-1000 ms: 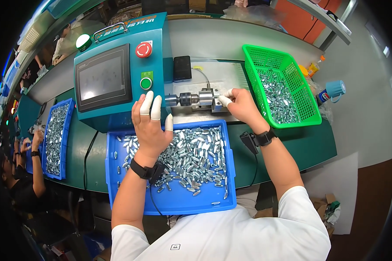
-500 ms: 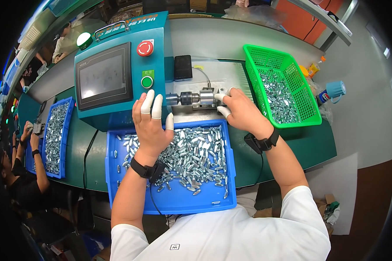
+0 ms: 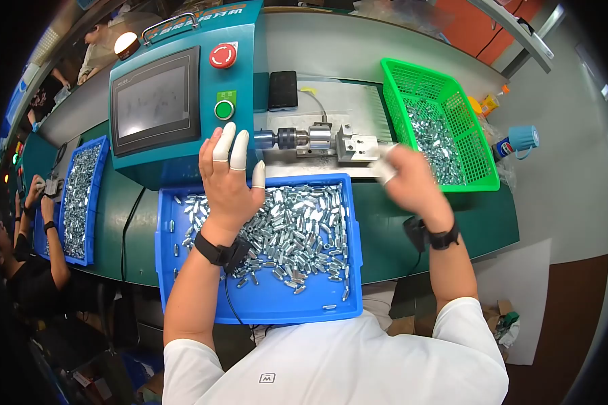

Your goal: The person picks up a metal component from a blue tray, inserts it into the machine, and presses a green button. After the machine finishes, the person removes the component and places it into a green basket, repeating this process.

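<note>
Resting left hand [image 3: 231,181] flat, fingers spread, by chuck [image 3: 289,138] — right hand [image 3: 407,182] blurred near green basket [image 3: 481,172], grip unreadable; next part likely from blue tray [image 3: 182,304].

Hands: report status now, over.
Left hand open, fingers raised by the green button. Right hand blurred beside the green basket, grip unclear. Blue tray of metal parts below, nothing blocking.

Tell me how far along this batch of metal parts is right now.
Done: the green basket holds a layer of parts. In hand: the blurred right hand is beside that basket and the chuck; the left hand hovers at the green button. Left: the blue tray is heaped with parts.
</note>
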`<state>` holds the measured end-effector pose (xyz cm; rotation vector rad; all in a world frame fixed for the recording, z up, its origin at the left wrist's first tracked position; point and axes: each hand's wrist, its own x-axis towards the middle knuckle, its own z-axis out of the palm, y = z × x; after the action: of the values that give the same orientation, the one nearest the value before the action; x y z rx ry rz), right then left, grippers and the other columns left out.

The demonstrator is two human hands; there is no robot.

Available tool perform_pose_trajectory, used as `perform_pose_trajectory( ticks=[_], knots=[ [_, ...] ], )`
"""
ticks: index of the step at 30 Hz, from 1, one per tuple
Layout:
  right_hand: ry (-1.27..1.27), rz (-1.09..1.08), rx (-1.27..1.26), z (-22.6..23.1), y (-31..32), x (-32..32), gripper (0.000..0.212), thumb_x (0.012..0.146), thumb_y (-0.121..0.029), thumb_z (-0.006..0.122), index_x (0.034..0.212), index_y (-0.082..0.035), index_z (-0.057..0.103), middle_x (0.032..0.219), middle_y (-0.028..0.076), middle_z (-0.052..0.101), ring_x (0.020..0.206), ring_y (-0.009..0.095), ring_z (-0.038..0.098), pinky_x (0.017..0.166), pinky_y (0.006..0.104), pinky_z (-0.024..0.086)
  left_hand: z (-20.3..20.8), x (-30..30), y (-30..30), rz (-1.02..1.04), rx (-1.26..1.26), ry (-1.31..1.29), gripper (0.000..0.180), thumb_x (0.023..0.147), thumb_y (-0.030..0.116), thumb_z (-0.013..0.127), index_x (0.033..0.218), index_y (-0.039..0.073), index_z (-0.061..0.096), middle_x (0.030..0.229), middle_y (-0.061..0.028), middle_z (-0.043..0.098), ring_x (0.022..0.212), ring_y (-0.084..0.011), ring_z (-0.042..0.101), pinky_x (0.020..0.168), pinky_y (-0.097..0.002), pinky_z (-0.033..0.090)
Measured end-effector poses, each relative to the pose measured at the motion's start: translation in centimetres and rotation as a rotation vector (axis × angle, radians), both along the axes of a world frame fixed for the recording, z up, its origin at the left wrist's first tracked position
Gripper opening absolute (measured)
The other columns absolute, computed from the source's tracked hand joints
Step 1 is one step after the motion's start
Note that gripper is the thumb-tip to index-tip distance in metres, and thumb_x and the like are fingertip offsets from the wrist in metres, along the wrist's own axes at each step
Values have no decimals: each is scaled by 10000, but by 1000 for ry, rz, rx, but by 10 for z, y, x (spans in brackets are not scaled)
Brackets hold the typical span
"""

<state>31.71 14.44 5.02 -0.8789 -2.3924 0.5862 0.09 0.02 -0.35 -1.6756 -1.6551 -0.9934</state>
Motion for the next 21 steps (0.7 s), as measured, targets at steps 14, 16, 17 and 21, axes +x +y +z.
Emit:
perform_pose_trajectory(
  ticks=[14,16,17,21],
  knots=[
    [-293,470,62,-52,-33,-43,161,828,-51,805,984,-61,767,931,122,711,950,345,680,836,453,567,3,2,0,-5,-2,-5,703,814,128,799,1470,33,565,1554,-184,501,1483,-393,419,1253,-544,316],
    [-179,446,3,-48,-29,-42,165,831,-40,799,992,-61,766,925,123,709,945,344,681,833,446,566,4,3,-1,-2,-2,-7,715,813,113,802,1479,31,555,1557,-186,500,1477,-402,427,1250,-543,324],
    [-62,374,35,-41,-25,-43,171,840,-31,794,1006,-60,765,919,123,709,930,341,685,818,440,564,5,3,-1,-5,-5,-8,727,811,98,805,1487,30,545,1559,-187,499,1470,-411,435,1246,-543,331],
    [166,118,203,-23,16,-39,195,875,-6,779,1063,-57,762,916,123,718,875,329,700,755,415,556,2,-1,-2,-12,6,-8,710,814,115,797,1477,35,557,1558,-184,499,1480,-402,424,1249,-548,323]
  ],
)
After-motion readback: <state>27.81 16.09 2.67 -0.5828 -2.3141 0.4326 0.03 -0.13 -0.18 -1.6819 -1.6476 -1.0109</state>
